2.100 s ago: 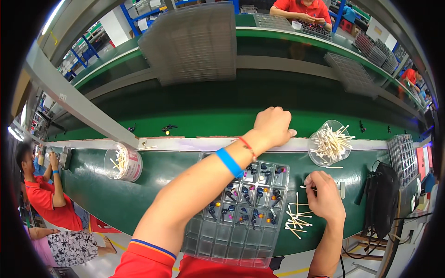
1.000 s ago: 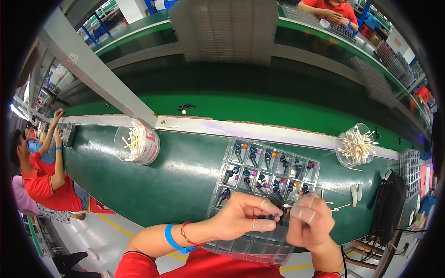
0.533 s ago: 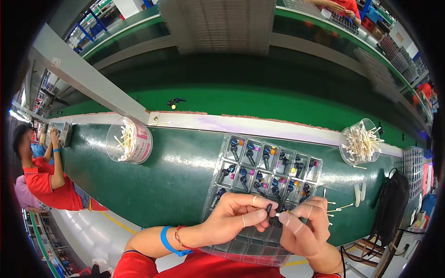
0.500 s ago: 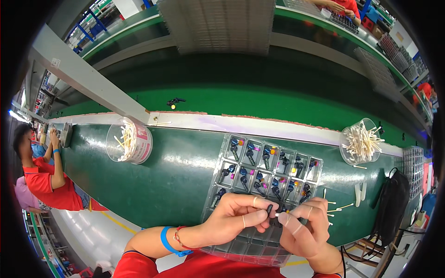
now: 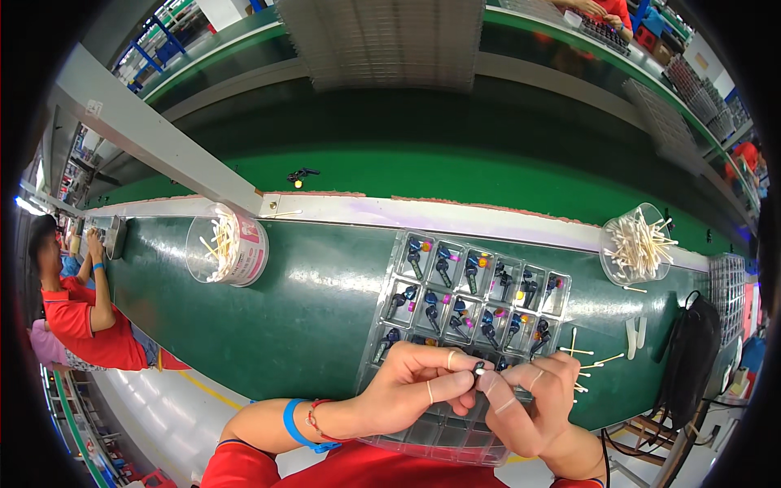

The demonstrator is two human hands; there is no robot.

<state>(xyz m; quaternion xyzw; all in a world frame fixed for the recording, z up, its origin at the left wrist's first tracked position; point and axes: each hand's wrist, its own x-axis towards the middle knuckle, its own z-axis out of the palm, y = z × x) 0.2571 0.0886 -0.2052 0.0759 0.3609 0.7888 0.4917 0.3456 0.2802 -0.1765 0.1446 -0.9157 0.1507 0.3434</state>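
Note:
My left hand (image 5: pixel 419 386) pinches a small dark earbud (image 5: pixel 477 365) between thumb and fingertips. Opposite it, my right hand (image 5: pixel 533 403) is closed on a cotton swab, whose white tip (image 5: pixel 480 372) is at the earbud and seems to touch it; fingers hide the rest of the swab. Both hands are over a clear plastic tray (image 5: pixel 435 435) divided into compartments. Its far rows hold dark blue and black stemmed earbud pieces (image 5: pixel 431 311) with orange, magenta and yellow bits. My wrists and hands cover part of the nearer compartments.
At left is a tub (image 5: pixel 252 252) of cotton swabs; a clear cup (image 5: pixel 639 248) of swabs stands at far right. Loose swabs (image 5: pixel 579 351) lie right of the tray, near a black bag (image 5: pixel 691 350). Dark parts (image 5: pixel 303 174) rest on the green belt (image 5: pixel 358 175). A co-worker (image 5: pixel 85 317) sits at left.
My right hand has shifted slightly left, bringing the swab tip against or over the earbud. The earbud has turned a little in my left fingers.

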